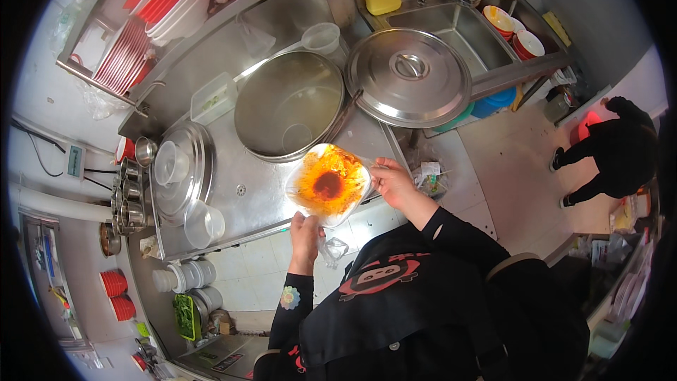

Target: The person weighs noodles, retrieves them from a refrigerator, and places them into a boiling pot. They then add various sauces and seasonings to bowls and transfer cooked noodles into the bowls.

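Note:
Both my hands hold a white bowl [329, 185] by its rim, with my left hand [307, 235] at the near left edge and my right hand [392, 182] at the right. Orange-red oily residue with a dark red patch coats its inside. Clear plastic film seems to cling around its rim. Just beyond the bowl stands a large steel stockpot [288, 103], uncovered, with cloudy liquid and a round wire-like ring inside. Its handle side is close to a large steel lid [408, 76] on the right.
A steel counter [264, 196] carries another lid [182, 169], clear plastic tubs [203, 225] and a rectangular container [213, 99]. At the back right, a sink [449, 37] holds stacked bowls [528, 45]. A person [613, 148] in dark clothes stands to the right. Stacked plates [124, 58] fill a left shelf.

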Motion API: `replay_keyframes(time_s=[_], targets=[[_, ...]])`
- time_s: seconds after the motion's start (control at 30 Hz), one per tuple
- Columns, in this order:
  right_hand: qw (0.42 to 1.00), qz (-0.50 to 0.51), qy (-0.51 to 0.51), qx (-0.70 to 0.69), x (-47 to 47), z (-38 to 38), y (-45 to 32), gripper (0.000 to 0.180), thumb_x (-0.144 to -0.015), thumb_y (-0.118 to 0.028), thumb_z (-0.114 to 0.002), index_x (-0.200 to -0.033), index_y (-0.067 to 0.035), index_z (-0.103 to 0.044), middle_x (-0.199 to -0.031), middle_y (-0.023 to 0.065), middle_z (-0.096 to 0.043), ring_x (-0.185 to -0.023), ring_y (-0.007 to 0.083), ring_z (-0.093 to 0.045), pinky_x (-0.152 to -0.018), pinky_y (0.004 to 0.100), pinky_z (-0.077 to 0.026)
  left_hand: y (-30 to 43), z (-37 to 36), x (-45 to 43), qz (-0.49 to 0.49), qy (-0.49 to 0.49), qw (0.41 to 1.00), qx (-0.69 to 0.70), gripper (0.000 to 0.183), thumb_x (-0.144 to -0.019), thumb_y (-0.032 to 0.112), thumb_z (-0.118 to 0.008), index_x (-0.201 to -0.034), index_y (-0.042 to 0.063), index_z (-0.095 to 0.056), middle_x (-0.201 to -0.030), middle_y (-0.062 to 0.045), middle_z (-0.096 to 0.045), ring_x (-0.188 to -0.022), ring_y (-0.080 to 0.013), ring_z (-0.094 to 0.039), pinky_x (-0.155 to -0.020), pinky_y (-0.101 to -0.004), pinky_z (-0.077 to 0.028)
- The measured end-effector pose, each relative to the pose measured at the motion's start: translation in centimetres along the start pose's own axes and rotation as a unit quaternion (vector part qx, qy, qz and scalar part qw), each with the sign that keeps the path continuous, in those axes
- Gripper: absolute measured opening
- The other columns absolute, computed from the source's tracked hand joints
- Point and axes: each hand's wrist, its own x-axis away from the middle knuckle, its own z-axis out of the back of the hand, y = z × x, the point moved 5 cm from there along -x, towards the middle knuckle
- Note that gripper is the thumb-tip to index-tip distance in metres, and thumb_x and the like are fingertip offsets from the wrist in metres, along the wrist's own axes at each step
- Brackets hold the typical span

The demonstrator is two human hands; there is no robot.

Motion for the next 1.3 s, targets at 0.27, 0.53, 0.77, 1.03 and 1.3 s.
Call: replay_keyframes(time_s=[0.27, 0.53, 0.77, 1.03, 1.3], targets=[[0.854, 0.285, -0.079, 0.428, 3.1, -8.8, 0.8, 0.034, -0.076, -0.004, -0.062, -0.107, -0.005, -0.050, -0.085, 0.0102, -0.062, -0.076, 0.0216, -0.062, -0.070, 0.0323, -0.049, -2.0, -3.3, -0.6, 0.010, -0.017, 0.983, -0.182, 0.015, -0.082, 0.005, -0.049, -0.096, -0.001, -0.047, -0.068, -0.008, -0.055, -0.044, -0.0144, -0.052, -0.041, -0.0269, -0.044], [0.660, 0.377, -0.008, 0.650, 11.2, -3.7, -6.4, 0.029, -0.085, -0.007, -0.055, -0.114, -0.007, -0.055, -0.100, 0.0129, -0.063, -0.091, 0.0277, -0.062, -0.078, 0.0370, -0.050, -2.2, -3.5, -0.9, 0.019, -0.107, 0.992, -0.063, 0.021, -0.082, 0.002, -0.048, -0.103, -0.001, -0.048, -0.074, -0.007, -0.057, -0.045, -0.0122, -0.048, -0.042, -0.0240, -0.042], [0.887, 0.048, -0.010, 0.458, 7.1, 6.6, -7.0, 0.032, -0.082, -0.020, -0.064, -0.109, -0.004, -0.057, -0.084, 0.0034, -0.062, -0.063, 0.0086, -0.056, -0.051, 0.0223, -0.043, -2.8, -7.1, 0.6, 0.065, -0.230, 0.970, -0.038, 0.017, -0.086, 0.005, -0.052, -0.103, 0.002, -0.050, -0.079, -0.007, -0.059, -0.045, -0.0111, -0.047, -0.043, -0.0233, -0.041], [0.900, 0.111, 0.120, 0.403, 10.9, 18.8, -12.0, 0.017, -0.081, -0.015, -0.061, -0.091, -0.002, -0.057, -0.076, 0.0044, -0.056, -0.065, 0.0126, -0.051, -0.059, 0.0275, -0.043, -2.9, -16.2, -0.7, 0.041, -0.244, 0.959, -0.140, 0.010, -0.088, 0.010, -0.058, -0.090, 0.008, -0.048, -0.067, -0.001, -0.054, -0.047, -0.0058, -0.044, -0.042, -0.0194, -0.036], [0.823, 0.204, 0.252, 0.467, 15.5, 26.0, -13.9, 0.018, -0.082, -0.014, -0.061, -0.095, -0.002, -0.057, -0.076, 0.0100, -0.058, -0.068, 0.0174, -0.054, -0.064, 0.0310, -0.045, -7.3, -33.6, 6.1, -0.227, -0.360, 0.711, -0.561, 0.083, -0.063, 0.040, -0.079, -0.125, 0.000, -0.041, -0.110, -0.020, -0.060, -0.099, -0.0321, -0.061, -0.077, -0.0357, -0.051]])
